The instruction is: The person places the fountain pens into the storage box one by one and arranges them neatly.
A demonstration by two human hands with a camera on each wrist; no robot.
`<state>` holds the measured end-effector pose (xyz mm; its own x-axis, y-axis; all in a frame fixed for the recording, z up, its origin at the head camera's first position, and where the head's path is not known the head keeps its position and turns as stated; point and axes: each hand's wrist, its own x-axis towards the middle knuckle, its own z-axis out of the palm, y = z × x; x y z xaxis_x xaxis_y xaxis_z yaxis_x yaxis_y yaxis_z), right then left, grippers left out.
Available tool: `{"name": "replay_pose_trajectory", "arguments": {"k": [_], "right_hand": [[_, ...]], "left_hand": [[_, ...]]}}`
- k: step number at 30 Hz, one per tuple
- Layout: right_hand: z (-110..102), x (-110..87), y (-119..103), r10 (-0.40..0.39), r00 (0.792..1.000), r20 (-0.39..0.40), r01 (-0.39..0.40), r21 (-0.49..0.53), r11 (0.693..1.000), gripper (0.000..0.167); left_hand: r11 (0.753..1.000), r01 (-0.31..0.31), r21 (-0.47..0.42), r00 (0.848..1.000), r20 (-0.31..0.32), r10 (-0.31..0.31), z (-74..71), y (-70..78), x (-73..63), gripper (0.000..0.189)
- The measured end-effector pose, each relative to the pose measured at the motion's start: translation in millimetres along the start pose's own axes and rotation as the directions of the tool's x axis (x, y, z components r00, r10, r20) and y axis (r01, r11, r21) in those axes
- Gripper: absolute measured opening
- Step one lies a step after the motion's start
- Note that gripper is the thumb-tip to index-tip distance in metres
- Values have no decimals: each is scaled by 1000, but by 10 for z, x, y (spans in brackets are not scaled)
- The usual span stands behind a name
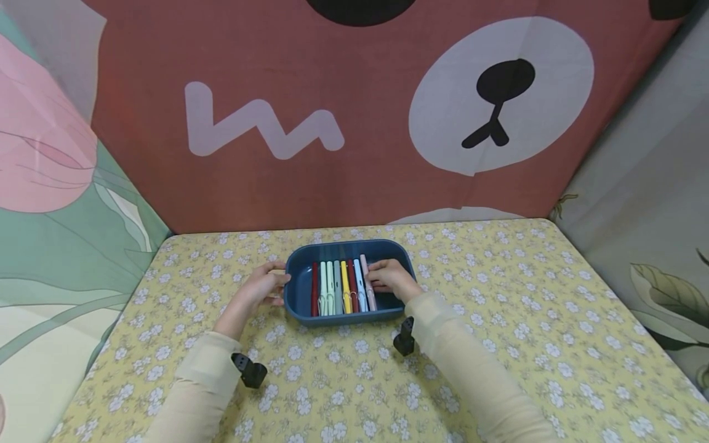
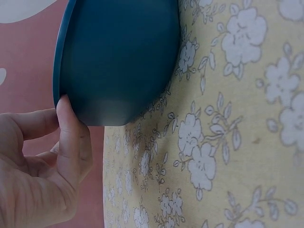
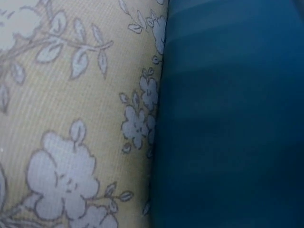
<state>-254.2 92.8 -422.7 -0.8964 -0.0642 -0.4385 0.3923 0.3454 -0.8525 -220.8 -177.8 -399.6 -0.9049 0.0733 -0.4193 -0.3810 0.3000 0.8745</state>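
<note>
A dark blue rectangular box point(image 1: 299, 289) with rounded corners stands on the table. Several pens lie side by side in it: a dark red pen point(image 1: 314, 289) leftmost, then pale green ones, a grey-green pen point(image 1: 338, 289), a yellow pen point(image 1: 346, 287), another dark red one and a light blue pen point(image 1: 360, 286). My left hand point(image 1: 263, 285) pinches the box's left rim; in the left wrist view, thumb and fingers meet at that rim point(image 2: 61, 57). Inside the box, my right hand point(image 1: 391, 278) holds a pink pen point(image 1: 370, 295) at the row's right end. The right wrist view hides this hand.
A yellow floral cloth point(image 1: 343, 381) covers the table. Behind it rises a reddish-brown printed backdrop point(image 1: 277, 191), with patterned curtains point(image 1: 637, 197) at the sides. Small black wrist cameras point(image 1: 252, 372) stick out from both sleeves.
</note>
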Motion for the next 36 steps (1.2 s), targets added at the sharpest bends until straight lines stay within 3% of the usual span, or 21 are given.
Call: {"name": "replay_pose_trajectory", "arguments": {"k": [36], "right_hand": [[33,50,36,-35,999,-24,33,-75,997,26]], "left_hand": [[1000,-5,-12,1000,10,5,-6,-7,5,49]]}}
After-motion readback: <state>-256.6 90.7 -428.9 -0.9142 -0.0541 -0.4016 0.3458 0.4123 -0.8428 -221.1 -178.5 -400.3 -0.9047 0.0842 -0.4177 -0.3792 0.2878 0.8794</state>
